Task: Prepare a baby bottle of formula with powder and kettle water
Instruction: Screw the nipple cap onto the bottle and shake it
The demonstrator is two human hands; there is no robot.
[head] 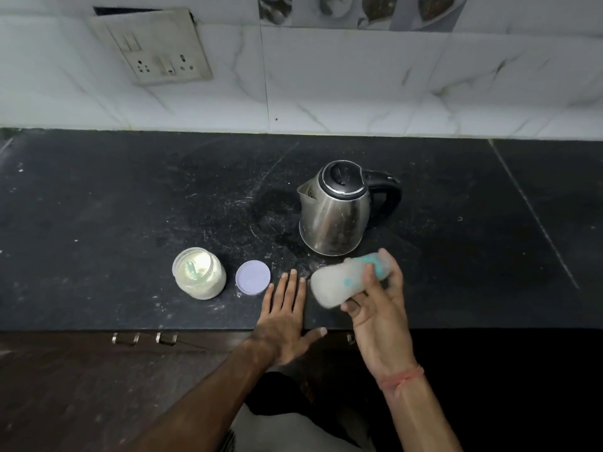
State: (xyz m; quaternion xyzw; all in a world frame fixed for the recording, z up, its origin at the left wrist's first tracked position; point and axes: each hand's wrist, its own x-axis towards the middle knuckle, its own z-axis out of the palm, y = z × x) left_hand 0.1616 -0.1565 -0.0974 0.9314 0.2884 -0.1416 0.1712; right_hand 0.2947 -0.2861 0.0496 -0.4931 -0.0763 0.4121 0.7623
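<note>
My right hand grips a baby bottle lying on its side above the counter's front edge; the bottle is motion-blurred, whitish with a teal top end pointing right. My left hand rests flat on the black counter, fingers spread, holding nothing. A steel kettle with a black lid and handle stands just behind the bottle. An open jar of pale powder, with a scoop inside, stands to the left. Its lilac lid lies beside it, near my left fingertips.
White powder specks dust the counter around the kettle. A tiled wall with a socket plate rises behind. Below the counter's front edge are dark wooden drawers with metal handles.
</note>
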